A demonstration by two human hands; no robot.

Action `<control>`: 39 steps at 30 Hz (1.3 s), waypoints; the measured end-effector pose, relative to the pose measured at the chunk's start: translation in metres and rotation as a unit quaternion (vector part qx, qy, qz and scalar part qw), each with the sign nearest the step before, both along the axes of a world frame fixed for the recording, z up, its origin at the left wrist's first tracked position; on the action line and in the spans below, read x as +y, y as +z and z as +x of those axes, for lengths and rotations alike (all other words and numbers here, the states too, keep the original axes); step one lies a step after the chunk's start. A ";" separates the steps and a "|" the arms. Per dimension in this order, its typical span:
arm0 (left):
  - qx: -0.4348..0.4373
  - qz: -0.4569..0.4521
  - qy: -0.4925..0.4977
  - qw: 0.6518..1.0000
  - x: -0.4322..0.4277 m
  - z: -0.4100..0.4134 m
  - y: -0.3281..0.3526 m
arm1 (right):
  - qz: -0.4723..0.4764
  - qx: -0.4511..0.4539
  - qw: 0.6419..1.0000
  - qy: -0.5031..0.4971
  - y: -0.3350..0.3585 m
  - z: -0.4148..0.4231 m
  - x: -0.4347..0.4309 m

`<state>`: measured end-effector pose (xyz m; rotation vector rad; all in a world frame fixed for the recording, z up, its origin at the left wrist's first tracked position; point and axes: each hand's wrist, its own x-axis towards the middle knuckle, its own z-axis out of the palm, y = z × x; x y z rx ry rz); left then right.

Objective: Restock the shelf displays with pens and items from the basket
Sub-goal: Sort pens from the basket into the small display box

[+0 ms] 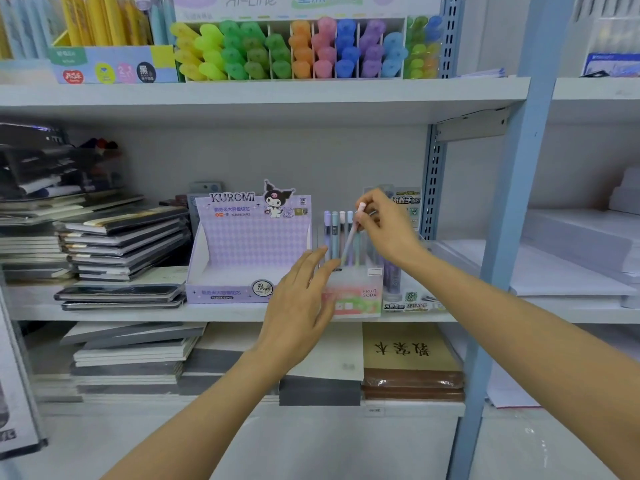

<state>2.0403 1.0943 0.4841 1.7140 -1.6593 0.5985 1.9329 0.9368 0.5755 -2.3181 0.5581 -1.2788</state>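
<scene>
our right hand [384, 230] pinches a slim pastel pen with a pink cap [356, 227] near its top, thumb and fingers curled narrowly round it. the pen leans, its lower end down among the upright pastel pens [335, 233] standing in the translucent pink-and-green "fruit soda" display box [363, 296]. our left hand [299, 303] is fairly wide, fingers straight and relaxed, holding nothing. its fingertips [323, 252] lie at the box's upper corner toward ten o'clock, and we cannot tell whether they press the box or only cover it. the box stands on the middle grey metal shelf [225, 315]. just beside it at nine o'clock stands a lilac cardboard "kuromi" display carton [249, 247], and at three o'clock a clear display of slim tubes with green labels [398, 271]. farther toward nine o'clock lie stacks of dark-covered notebooks [121, 244]. at twelve o'clock, on the shelf above, we see a white rack of coloured highlighters [294, 50].
</scene>
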 end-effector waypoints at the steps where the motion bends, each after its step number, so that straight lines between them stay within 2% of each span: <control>1: 0.001 0.002 0.001 1.000 0.000 0.000 -0.001 | -0.017 0.017 1.000 -0.003 0.000 0.002 -0.001; 6: -0.006 -0.001 0.007 1.000 -0.004 0.002 -0.005 | -0.053 0.082 0.995 0.000 0.004 0.005 -0.005; 9: -0.003 -0.006 0.006 1.000 -0.006 0.002 -0.008 | -0.047 0.078 0.996 -0.001 0.005 0.010 -0.006; 15: -0.009 -0.022 0.016 1.000 -0.010 0.002 -0.010 | -0.106 0.086 0.988 -0.073 0.000 0.020 -0.011; 21: -0.007 -0.008 0.026 1.000 -0.014 0.005 -0.008 | -0.071 0.196 0.975 -0.073 0.004 0.011 -0.012; 23: 0.001 -0.006 0.016 1.000 -0.013 0.005 -0.007 | -0.061 0.157 0.984 -0.049 0.000 0.004 -0.002; 27: -0.003 -0.078 0.017 0.997 0.002 0.003 -0.022 | -0.134 -0.023 0.990 0.035 -0.021 -0.017 0.041; 29: 0.011 -0.126 0.028 0.992 0.012 -0.001 -0.048 | -0.133 -0.043 0.985 0.096 -0.047 -0.026 0.067; 31: 0.038 -0.136 0.035 0.989 0.021 -0.005 -0.085 | -0.106 -0.006 0.982 0.155 -0.085 -0.031 0.088; 34: 0.068 -0.082 0.047 0.993 0.033 -0.009 -0.153 | -0.046 0.103 0.975 0.190 -0.160 -0.028 0.103; 37: 0.137 0.042 0.077 0.987 0.050 -0.010 -0.230 | 0.040 0.204 0.958 0.198 -0.244 -0.024 0.104; 39: 0.206 0.146 0.101 0.962 0.065 -0.014 -0.281 | 0.089 0.279 0.936 0.194 -0.299 -0.024 0.099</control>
